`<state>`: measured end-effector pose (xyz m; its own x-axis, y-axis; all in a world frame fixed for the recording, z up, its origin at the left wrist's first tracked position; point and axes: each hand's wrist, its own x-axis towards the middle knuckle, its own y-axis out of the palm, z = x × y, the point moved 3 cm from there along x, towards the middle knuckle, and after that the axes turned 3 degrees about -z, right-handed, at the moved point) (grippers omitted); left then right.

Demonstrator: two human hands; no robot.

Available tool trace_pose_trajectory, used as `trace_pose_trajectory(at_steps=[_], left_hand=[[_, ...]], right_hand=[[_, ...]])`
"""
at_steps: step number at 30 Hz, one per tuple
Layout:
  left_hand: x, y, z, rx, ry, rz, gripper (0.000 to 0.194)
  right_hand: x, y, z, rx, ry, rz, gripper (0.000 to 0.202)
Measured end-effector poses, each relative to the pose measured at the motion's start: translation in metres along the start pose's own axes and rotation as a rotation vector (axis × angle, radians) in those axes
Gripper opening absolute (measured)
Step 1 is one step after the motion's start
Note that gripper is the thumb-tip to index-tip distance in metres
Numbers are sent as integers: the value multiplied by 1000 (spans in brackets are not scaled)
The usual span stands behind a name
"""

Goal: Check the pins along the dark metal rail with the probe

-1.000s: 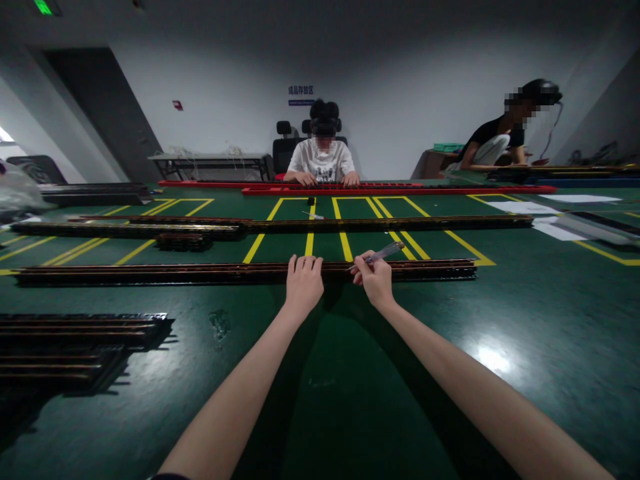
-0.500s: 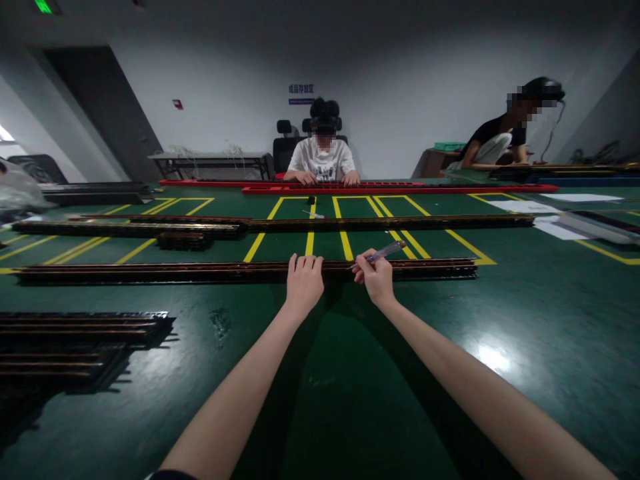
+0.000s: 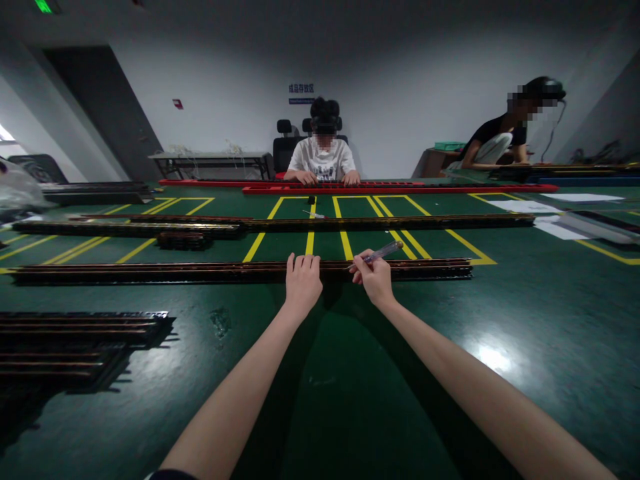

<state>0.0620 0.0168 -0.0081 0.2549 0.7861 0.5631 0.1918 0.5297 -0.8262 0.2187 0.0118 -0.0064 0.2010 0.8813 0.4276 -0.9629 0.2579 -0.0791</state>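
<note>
- Strip bundle (image 3: pixel 150 274) is touched by left hand (image 3: pixel 303 285); grip unclear.
- Screwdriver (image 3: pixel 384 251) is held in right hand (image 3: pixel 375 277).
- Tabletop (image 3: pixel 500 300) left side is crowded by stacks (image 3: pixel 75 331), far edge by red rails (image 3: pixel 475 189).

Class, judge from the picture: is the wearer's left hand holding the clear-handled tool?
No, the right hand grips the clear-handled tool, while the left hand rests on the long dark strips.

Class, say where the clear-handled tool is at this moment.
In the head view, just right of centre, the clear-handled tool is in the right hand, its tip at the long dark bundle.
</note>
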Motion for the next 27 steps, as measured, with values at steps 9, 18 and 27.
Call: trace_pose_trajectory(at_steps=[9, 18, 27], left_hand=[[0, 1, 0, 14, 3, -20, 41], [1, 5, 4, -48, 31, 26, 43], [1, 4, 7, -171, 34, 78, 45]], right_hand=[[-1, -1, -1, -8, -23, -77, 30], [0, -2, 0, 14, 0, -34, 36], [0, -2, -1, 15, 17, -26, 36]])
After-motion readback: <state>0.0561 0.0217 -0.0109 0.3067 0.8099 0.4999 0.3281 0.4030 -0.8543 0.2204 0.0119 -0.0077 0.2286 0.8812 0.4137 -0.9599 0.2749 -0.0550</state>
